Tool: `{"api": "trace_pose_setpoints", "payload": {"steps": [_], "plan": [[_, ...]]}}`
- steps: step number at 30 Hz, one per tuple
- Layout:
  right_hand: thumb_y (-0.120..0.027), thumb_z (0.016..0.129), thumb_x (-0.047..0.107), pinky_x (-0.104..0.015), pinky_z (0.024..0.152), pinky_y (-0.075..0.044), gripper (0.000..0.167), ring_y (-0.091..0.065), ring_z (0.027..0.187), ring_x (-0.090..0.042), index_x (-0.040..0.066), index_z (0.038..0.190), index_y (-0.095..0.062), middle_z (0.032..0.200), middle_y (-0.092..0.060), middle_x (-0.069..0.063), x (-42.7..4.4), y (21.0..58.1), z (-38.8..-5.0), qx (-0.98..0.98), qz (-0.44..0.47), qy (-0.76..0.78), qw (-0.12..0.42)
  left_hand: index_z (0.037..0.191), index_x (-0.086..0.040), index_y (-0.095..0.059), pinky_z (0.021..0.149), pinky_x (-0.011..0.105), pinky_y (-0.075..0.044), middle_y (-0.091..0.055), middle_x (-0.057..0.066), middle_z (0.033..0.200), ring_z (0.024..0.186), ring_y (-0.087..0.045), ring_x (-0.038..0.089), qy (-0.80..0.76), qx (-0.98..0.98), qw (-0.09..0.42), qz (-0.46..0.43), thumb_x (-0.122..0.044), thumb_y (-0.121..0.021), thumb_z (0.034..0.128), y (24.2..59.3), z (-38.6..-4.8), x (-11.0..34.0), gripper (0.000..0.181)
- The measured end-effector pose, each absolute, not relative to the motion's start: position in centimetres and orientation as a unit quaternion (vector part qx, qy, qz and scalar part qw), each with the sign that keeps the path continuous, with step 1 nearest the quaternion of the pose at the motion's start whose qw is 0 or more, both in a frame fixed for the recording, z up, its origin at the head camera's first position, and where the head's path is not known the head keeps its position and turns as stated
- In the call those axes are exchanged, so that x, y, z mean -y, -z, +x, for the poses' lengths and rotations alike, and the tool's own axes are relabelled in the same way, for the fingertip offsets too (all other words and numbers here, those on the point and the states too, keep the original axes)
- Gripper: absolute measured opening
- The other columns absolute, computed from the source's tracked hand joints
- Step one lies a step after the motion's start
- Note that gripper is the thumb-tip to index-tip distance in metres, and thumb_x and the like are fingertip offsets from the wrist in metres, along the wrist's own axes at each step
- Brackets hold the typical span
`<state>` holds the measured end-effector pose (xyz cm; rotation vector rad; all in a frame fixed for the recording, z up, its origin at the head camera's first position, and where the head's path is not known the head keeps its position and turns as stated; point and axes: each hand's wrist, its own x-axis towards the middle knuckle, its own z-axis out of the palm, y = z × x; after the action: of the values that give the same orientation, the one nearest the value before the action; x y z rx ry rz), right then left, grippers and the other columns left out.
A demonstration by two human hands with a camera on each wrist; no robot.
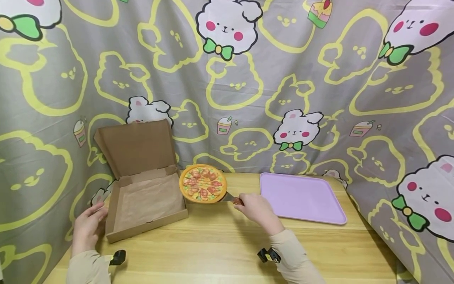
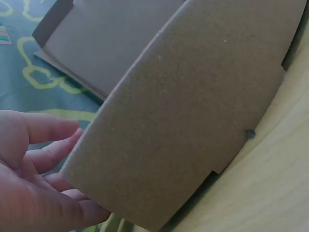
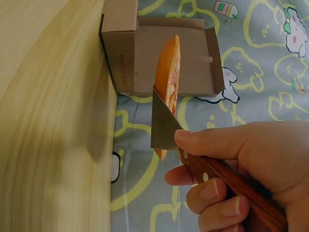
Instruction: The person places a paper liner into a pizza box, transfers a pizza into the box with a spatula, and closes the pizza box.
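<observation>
My right hand grips the wooden handle of a pizza server, thumb on top where handle meets metal blade. On the blade lies a toy-like whole pizza with an orange crust; the right wrist view shows it edge-on, lifted above the table. It is just right of an open cardboard pizza box, whose lid stands raised and whose base holds only brown paper lining. At the box's left side is my left hand, its extended fingers touching the cardboard in the left wrist view.
A lilac tray lies at the back right of the wooden table. Behind the table and along its sides hangs a grey curtain with cartoon animals. Each wrist carries a small black camera mount.
</observation>
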<state>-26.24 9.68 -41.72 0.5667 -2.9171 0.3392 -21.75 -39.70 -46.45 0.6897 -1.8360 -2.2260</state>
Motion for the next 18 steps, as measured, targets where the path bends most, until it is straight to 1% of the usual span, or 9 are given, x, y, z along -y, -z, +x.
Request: {"api": "trace_pose_setpoints", "payload": {"steps": [4,7,10,12,14,18], "plan": [[-0.066,0.091,0.042,-0.028,0.049,-0.031,0.036,-0.04,0.054,-0.012,0.019,0.07,-0.049,0.058,-0.041,0.005,-9.4,41.7,-26.3,0.972,0.191,-0.117,0.072,0.084,-0.039,-0.064,0.067,0.015,-0.051,-0.065,-0.022,0.077,0.076,-0.059,-0.007,0.745,0.624,0.072,0.224,-0.016,-0.061,0.0956,46.8,-21.8,39.8,0.026],[-0.066,0.091,0.042,-0.027,0.048,-0.029,0.035,-0.04,0.054,-0.011,0.019,0.07,-0.049,0.058,-0.04,0.005,-9.0,41.6,-26.3,0.971,0.194,-0.119,0.07,0.092,-0.041,-0.061,0.068,0.014,-0.048,-0.061,-0.028,0.079,0.078,-0.057,-0.01,0.726,0.646,0.057,0.229,-0.018,-0.061,0.0961,47.0,-21.9,40.0,0.023],[-0.065,0.091,0.042,-0.026,0.047,-0.027,0.034,-0.038,0.053,-0.01,0.019,0.071,-0.049,0.058,-0.038,0.006,-8.6,41.5,-26.3,0.97,0.201,-0.114,0.07,0.096,-0.043,-0.058,0.071,0.015,-0.046,-0.057,-0.034,0.081,0.08,-0.055,-0.011,0.705,0.669,0.039,0.232,-0.02,-0.059,0.0971,47.2,-22.0,40.1,0.023],[-0.065,0.092,0.042,-0.026,0.047,-0.027,0.034,-0.037,0.052,-0.01,0.019,0.071,-0.049,0.058,-0.038,0.006,-8.3,41.4,-26.4,0.969,0.207,-0.115,0.07,0.095,-0.044,-0.058,0.072,0.017,-0.046,-0.056,-0.035,0.082,0.081,-0.054,-0.011,0.704,0.67,0.033,0.231,-0.02,-0.059,0.0971,47.3,-22.1,40.2,0.024],[-0.065,0.092,0.042,-0.026,0.047,-0.027,0.034,-0.037,0.052,-0.01,0.019,0.072,-0.05,0.058,-0.038,0.006,-7.9,41.4,-26.4,0.968,0.21,-0.117,0.067,0.089,-0.044,-0.059,0.073,0.018,-0.047,-0.056,-0.034,0.082,0.081,-0.054,-0.01,0.707,0.668,0.031,0.231,-0.017,-0.058,0.0971,47.4,-22.1,40.2,0.029],[-0.064,0.092,0.042,-0.026,0.047,-0.028,0.033,-0.038,0.053,-0.01,0.019,0.073,-0.051,0.059,-0.041,0.006,-7.1,41.1,-26.5,0.968,0.214,-0.115,0.063,0.08,-0.045,-0.061,0.071,0.016,-0.047,-0.056,-0.035,0.082,0.081,-0.053,-0.012,0.712,0.665,0.021,0.224,-0.016,-0.059,0.0965,47.4,-22.1,40.4,0.033]]}}
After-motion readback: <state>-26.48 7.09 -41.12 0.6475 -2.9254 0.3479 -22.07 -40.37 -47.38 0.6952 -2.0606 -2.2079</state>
